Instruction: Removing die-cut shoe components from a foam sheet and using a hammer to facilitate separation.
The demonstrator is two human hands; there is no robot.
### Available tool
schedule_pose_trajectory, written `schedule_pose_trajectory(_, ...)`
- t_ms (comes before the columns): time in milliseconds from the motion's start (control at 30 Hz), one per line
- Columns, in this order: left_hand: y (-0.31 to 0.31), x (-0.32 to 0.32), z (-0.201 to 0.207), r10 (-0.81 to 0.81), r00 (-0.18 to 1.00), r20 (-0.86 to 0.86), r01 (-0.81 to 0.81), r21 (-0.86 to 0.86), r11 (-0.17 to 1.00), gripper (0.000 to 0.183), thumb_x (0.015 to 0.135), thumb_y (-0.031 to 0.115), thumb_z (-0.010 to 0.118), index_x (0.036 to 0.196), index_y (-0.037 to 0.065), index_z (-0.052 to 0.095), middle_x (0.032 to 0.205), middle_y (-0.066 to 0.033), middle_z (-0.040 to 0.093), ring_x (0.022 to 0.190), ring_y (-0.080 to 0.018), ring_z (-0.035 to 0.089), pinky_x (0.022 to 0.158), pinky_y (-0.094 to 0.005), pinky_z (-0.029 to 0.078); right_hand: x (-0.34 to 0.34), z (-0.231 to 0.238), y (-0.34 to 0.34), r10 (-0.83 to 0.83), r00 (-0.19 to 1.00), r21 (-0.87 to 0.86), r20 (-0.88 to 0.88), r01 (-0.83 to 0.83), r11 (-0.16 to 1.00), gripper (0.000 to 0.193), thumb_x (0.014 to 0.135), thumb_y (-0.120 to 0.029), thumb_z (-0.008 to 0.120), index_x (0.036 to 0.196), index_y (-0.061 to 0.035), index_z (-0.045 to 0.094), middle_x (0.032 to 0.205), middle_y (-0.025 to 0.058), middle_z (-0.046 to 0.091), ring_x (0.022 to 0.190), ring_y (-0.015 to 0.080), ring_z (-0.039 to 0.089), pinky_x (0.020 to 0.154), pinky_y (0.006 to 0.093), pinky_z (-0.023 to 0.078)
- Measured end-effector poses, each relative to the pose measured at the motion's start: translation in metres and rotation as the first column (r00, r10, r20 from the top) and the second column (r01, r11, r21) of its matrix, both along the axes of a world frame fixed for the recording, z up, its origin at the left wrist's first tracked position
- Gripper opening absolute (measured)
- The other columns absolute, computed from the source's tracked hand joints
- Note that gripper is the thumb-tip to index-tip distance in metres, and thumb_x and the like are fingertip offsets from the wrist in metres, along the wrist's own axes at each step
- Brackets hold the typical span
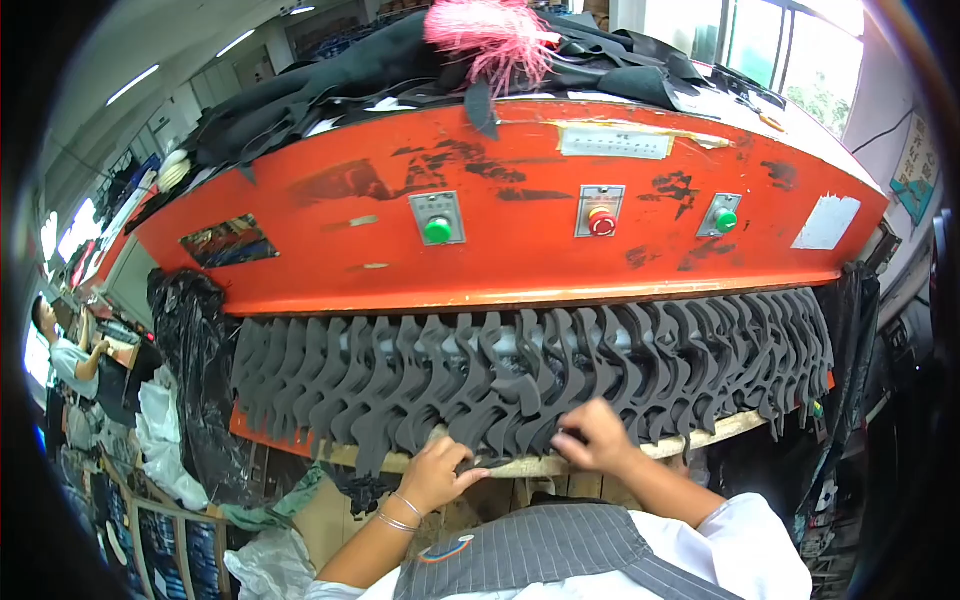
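Dark grey soft sheet material [400,372], cut through into rows of wavy, curved shapes, lies across the machine's bed in front of me. At its near edge, left of centre, my left hand [436,478] has its fingers bent over the grey material, thumb toward the pale board [530,466] below. To the right, my right hand [598,438] is closed at the same edge; a dark bit shows between its fingers, too small to name. A loose curled grey piece [520,390] stands up from the cut rows between and beyond my hands.
Over the bed stands an orange machine beam [520,270] with green buttons [438,230] and a red button [602,222]. Black sheets [340,90] and pink strands [490,40] lie on top. Black plastic [195,370] hangs at both sides. Another person [75,360] works far left.
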State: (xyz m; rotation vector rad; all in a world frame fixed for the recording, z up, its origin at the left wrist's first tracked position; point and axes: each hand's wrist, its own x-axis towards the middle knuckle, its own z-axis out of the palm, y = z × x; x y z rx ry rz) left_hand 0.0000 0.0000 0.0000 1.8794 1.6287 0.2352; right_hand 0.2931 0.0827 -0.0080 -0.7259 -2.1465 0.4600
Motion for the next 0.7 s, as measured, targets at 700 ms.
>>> schedule_pose_trajectory(700,0.014,0.017,-0.032,0.173,0.945,-0.278,0.020,0.576,0.817,0.055,0.063,0.032,0.083,0.098,0.007,0.049,0.099,-0.0109,0.056,0.104,-0.0299,0.054,0.089,-0.0400,0.042,-0.058,-0.029,-0.030,-0.328,0.711,0.069,0.622,0.368,0.927,0.044,0.065,-0.025,0.080,0.097,-0.0069,0.055,0.100,0.0097,0.056,0.102,0.0279,0.056,0.086,0.0388,0.047)
